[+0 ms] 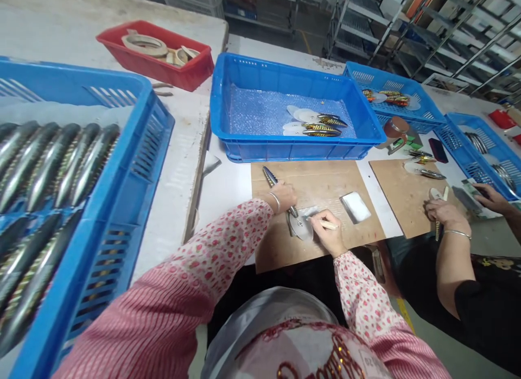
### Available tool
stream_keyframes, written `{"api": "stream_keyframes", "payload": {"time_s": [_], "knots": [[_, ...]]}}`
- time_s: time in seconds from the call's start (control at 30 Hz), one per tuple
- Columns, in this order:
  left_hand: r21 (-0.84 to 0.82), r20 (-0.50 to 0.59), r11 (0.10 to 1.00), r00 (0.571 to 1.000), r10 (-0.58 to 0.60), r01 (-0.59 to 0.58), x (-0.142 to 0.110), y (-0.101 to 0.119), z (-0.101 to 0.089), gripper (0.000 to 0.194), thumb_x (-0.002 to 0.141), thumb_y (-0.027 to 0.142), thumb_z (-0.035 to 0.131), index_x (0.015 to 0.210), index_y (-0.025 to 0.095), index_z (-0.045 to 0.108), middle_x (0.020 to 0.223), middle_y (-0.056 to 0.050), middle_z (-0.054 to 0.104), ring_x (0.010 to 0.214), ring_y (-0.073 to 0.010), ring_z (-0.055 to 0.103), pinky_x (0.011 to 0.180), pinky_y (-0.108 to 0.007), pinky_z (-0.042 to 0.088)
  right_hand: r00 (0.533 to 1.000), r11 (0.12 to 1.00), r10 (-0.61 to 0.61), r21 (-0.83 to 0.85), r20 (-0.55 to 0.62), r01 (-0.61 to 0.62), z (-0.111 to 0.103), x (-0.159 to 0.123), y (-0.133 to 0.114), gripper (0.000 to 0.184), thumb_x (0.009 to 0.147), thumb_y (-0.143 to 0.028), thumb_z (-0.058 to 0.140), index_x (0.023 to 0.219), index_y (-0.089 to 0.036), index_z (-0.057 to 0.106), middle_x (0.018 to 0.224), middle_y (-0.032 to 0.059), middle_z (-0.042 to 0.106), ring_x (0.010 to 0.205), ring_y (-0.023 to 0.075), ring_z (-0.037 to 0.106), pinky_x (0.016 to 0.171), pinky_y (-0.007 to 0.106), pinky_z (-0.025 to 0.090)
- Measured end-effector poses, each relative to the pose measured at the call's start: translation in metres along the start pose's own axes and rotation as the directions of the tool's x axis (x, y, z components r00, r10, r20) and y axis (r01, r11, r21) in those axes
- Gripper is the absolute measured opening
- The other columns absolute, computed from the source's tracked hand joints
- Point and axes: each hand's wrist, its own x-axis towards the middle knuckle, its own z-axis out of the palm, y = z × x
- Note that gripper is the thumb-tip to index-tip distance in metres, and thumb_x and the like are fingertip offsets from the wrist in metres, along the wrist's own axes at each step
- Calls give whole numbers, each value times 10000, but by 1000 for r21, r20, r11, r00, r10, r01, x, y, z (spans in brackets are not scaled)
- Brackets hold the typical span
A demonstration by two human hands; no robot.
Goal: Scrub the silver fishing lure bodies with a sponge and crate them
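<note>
My left hand (285, 197) is clamped on one lure (270, 176); my right hand (329, 229) grips one handled tool (329, 225). One white block (358, 206) lies nearby.

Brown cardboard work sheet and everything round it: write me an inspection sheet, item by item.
Surface: brown cardboard sheet, flat.
Job's things: dark fish-shaped lure, pale round disc at its lower end.
Clutter: white rectangular block at the right.
Grippers: none, bare hands; left hand grips the lure, right hand a pale stick-like tool.
Cables: nothing seen.
Surroundings: blue plastic bin beyond, co-worker's hand at right.
</note>
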Motion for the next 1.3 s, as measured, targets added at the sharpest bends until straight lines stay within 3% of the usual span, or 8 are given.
{"api": "stream_keyframes", "payload": {"time_s": [0.13, 0.27, 0.6, 0.93, 1.3], "knots": [[8, -23, 1000, 1000, -6, 6, 15, 1, 18, 117, 772, 106, 581, 687, 134, 656, 811, -137, 695, 825, -229, 620, 744, -372, 369, 1000, 1000, -7, -9, 17, 7, 6, -2, 4, 185, 820, -349, 636, 747, -189, 581, 689, 1, 613, 589, 130, 557, 571, 241, 433], [30, -49, 1000, 999, 0, 1, 20, 2, 23, 100, 744, 112, 613, 651, 135, 641, 760, -118, 689, 802, -221, 610, 748, -360, 353, 999, 999, -30, -37, 27, 31, 11, -2, 5, 168, 820, -335, 635, 752, -195, 570, 675, -4, 606, 578, 130, 553, 568, 244, 437], [60, -57, 998, 998, 7, -3, 16, 6, 14, 127, 751, 104, 594, 636, 137, 636, 711, -100, 683, 726, -189, 593, 738, -342, 326, 982, 979, -146, -129, 118, 161, 13, 2, 2, 191, 859, -338, 576, 730, -199, 555, 645, -12, 563, 576, 122, 529, 580, 243, 420], [19, -12, 1000, 1000, 5, -4, 17, 8, 7, 106, 756, 104, 603, 672, 118, 666, 757, -145, 706, 736, -216, 624, 738, -375, 344, 973, 988, -116, -77, 198, 134, 14, 8, 6, 236, 859, -326, 519, 662, -202, 478, 572, -40, 471, 517, 101, 450, 535, 233, 354], [42, 25, 999, 999, -22, 21, 15, 11, 2, 80, 750, 115, 609, 702, 126, 672, 782, -129, 709, 754, -200, 624, 752, -362, 357, 989, 998, -47, -31, 140, 52, 13, 7, 2, 239, 850, -326, 547, 654, -201, 491, 591, -33, 495, 548, 114, 476, 558, 239, 379]]}}
